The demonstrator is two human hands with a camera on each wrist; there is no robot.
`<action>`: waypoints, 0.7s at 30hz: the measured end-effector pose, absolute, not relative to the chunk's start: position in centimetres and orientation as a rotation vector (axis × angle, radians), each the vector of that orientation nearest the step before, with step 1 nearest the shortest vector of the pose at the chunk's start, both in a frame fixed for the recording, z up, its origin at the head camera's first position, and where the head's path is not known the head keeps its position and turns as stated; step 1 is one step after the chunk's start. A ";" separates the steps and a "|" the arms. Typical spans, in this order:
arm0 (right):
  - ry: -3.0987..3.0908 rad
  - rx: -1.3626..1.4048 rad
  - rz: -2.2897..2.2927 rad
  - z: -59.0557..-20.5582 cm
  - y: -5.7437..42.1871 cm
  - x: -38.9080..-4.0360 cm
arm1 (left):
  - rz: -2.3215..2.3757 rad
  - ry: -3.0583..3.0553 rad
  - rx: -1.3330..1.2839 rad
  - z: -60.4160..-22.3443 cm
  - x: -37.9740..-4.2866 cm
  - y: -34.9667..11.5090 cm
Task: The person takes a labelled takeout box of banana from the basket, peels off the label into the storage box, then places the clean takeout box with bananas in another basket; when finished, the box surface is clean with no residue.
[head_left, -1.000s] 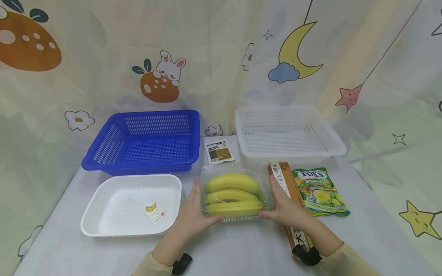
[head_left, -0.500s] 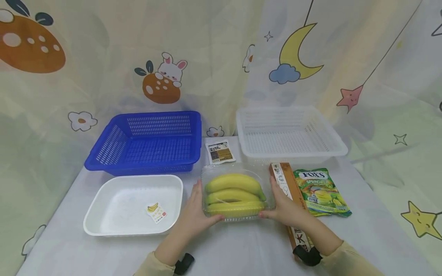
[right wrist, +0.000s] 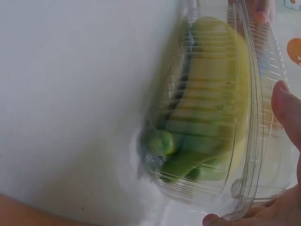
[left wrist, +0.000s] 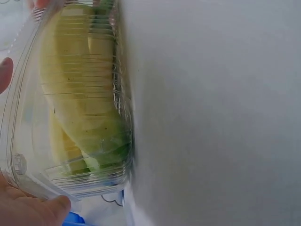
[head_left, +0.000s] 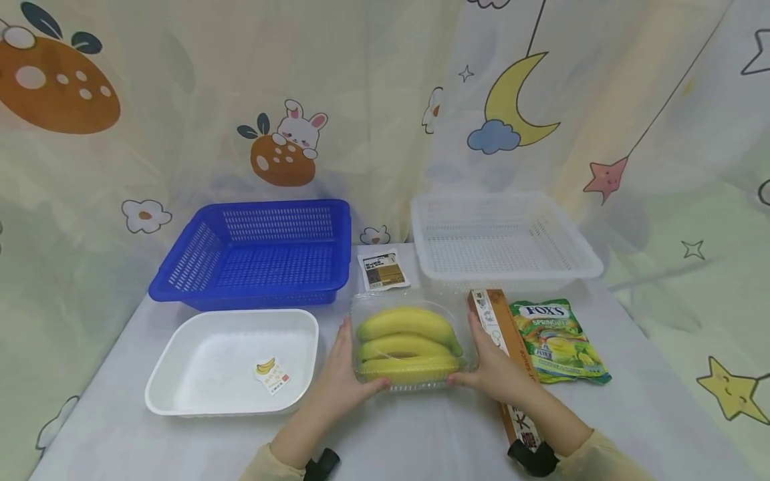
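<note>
A clear plastic clamshell box with several yellow bananas inside stands at the front middle of the table. My left hand holds its left side, thumb along the front edge and fingers up the side. On the opposite side my right hand grips it the same way. Green banana ends show through the ribbed wall in the right wrist view. Seen from the left wrist, the box sits low by the white cloth, with fingertips at its rim.
A white tray with a banana-picture card lies left. Behind stand a blue basket and a white basket, a small packet between them. A long brown box and a FOX'S candy bag lie right.
The head view has tilted up slightly, so the scene sits a little lower in it. Both hands keep their hold on the box, which stays in place on the table.
</note>
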State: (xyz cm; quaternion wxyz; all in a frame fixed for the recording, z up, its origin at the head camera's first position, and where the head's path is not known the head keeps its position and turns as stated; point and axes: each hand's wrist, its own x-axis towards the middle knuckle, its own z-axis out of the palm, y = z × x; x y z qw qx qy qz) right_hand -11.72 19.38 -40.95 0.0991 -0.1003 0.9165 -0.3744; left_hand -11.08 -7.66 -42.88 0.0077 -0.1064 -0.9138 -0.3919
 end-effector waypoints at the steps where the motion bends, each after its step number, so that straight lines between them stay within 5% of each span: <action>1: 2.707 -0.292 -1.117 -41.0 19.4 -11.7 | -1.228 -2.856 -0.330 -42.9 -11.1 -7.7; 21: 2.750 -0.177 -1.100 -35.8 17.4 -8.1 | -1.232 -2.915 -0.298 -38.2 -9.1 -9.8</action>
